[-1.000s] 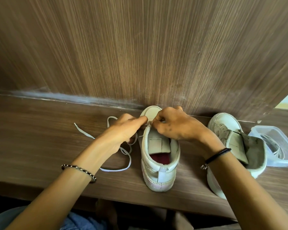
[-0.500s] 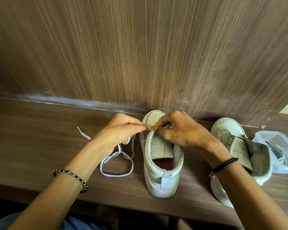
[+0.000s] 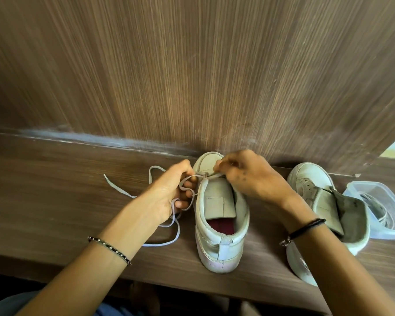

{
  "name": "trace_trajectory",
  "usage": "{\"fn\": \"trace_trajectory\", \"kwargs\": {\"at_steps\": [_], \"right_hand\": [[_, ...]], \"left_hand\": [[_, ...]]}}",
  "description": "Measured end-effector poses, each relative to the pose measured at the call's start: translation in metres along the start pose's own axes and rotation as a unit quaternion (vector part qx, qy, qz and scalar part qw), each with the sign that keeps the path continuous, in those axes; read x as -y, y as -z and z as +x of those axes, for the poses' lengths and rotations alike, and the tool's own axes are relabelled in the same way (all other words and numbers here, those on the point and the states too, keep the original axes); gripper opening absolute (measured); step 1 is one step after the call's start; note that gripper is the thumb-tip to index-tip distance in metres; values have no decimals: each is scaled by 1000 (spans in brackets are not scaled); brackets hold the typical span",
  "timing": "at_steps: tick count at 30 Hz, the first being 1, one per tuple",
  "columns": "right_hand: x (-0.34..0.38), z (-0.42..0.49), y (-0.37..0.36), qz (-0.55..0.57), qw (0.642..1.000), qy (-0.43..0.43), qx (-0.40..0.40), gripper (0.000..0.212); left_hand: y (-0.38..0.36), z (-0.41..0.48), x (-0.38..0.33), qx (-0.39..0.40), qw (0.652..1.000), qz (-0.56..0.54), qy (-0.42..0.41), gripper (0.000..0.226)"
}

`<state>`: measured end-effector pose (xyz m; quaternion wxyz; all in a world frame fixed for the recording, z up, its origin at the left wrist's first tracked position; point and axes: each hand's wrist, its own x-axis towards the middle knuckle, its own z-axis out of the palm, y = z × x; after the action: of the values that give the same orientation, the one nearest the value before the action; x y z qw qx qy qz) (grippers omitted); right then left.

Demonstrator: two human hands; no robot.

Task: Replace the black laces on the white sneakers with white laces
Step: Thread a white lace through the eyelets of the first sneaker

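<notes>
Your left hand point(image 3: 169, 192) curls round the white lace point(image 3: 201, 176) just left of the sneaker point(image 3: 217, 201). Your right hand point(image 3: 251, 176) pinches the same lace on the other side. Between them it lies taut across the toe end. The rest trails loose on the table point(image 3: 55, 190).

The lace looks flat, light and limp, so it probably won't push through an eyelet unless you hold it close to the tip. The sneaker seems light enough to slide when you tug, so steady its upper.

The second sneaker point(image 3: 306, 176) lies unlaced to the right, beside a clear box point(image 3: 369, 184). No brand or writing is readable.
</notes>
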<state>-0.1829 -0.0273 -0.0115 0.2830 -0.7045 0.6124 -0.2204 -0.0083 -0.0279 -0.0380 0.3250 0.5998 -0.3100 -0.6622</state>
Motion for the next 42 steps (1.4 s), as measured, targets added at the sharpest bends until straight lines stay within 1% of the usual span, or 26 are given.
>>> {"fn": "trace_trajectory", "kwargs": {"at_steps": [3,5,7,11,13,16,19,24,27,30,34,35,36,38,39,40,42], "right_hand": [[-15,1,9,69,994,-14,-81,23],[-23,1,15,99,989,-34,-108,22],[-29,0,18,122,986,-45,-100,20],[-32,-2,16,77,995,-46,-49,14],[-30,-2,14,72,996,-38,-32,12],[-26,-2,11,69,997,-24,-27,6],[-25,-1,10,56,998,-22,-34,8],[-21,-3,8,74,996,-29,-30,10],[-19,-3,7,97,994,-49,-30,9],[-17,-1,6,99,993,-58,-31,7],[-16,0,7,97,993,-54,-27,6],[-17,1,7,91,994,-52,-28,6],[-17,1,7,84,995,-49,-31,6],[-18,2,6,71,996,-38,-43,5],[-17,3,6,64,996,-30,-49,4],[-17,3,5,53,997,-19,-51,4],[-14,4,3,26,999,6,-40,7]], "left_hand": [[3,2,0,6,999,42,-8,19],[4,4,0,9,998,55,-19,20],[3,4,-1,7,997,66,-30,22],[2,-3,-5,-12,995,88,-56,23],[3,-6,-6,-23,993,88,-69,22],[5,-8,-6,-33,993,64,-89,26],[4,-10,-8,-39,993,59,-90,27],[7,-10,-11,-27,987,115,-105,30],[8,-6,-7,-29,973,186,-137,34],[10,1,0,-55,943,280,-173,29],[21,5,1,-46,918,354,-173,32],[24,6,1,-52,902,386,-188,30],[27,7,1,-73,875,429,-212,26],[27,6,2,-132,811,499,-275,9],[26,4,2,-144,782,523,-308,8],[24,2,2,-139,758,538,-342,18],[19,0,0,-115,717,570,-384,32]]}}
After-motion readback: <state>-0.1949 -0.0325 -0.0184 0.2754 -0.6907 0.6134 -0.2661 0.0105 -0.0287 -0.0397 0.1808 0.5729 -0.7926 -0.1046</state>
